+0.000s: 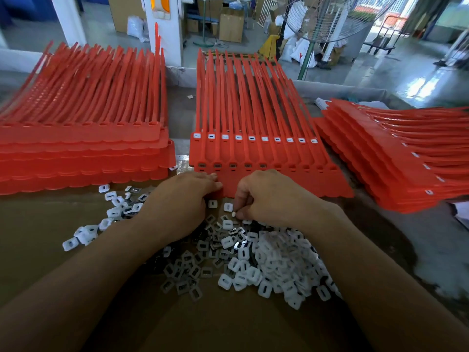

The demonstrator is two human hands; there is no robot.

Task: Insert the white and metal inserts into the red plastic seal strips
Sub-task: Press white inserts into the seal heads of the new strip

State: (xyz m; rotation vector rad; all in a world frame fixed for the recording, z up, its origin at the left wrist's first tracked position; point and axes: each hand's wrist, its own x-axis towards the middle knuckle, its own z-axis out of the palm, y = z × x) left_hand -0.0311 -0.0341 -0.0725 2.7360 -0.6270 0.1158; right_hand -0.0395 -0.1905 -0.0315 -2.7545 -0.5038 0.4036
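Head view: right hand (266, 196) pinches a white insert (234, 214); empty sockets (291, 169) of the red seal strips (299, 185) lie just ahead, left hand (182, 199) gripping their edge.

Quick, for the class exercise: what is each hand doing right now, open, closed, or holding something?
Left hand: fingers on the near edge of the red strips; grip cannot be told.
Right hand: pinches a small white insert.

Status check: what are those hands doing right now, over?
Left hand touching red seal strips' front edge. Right hand pinching white insert. Nothing in the way.
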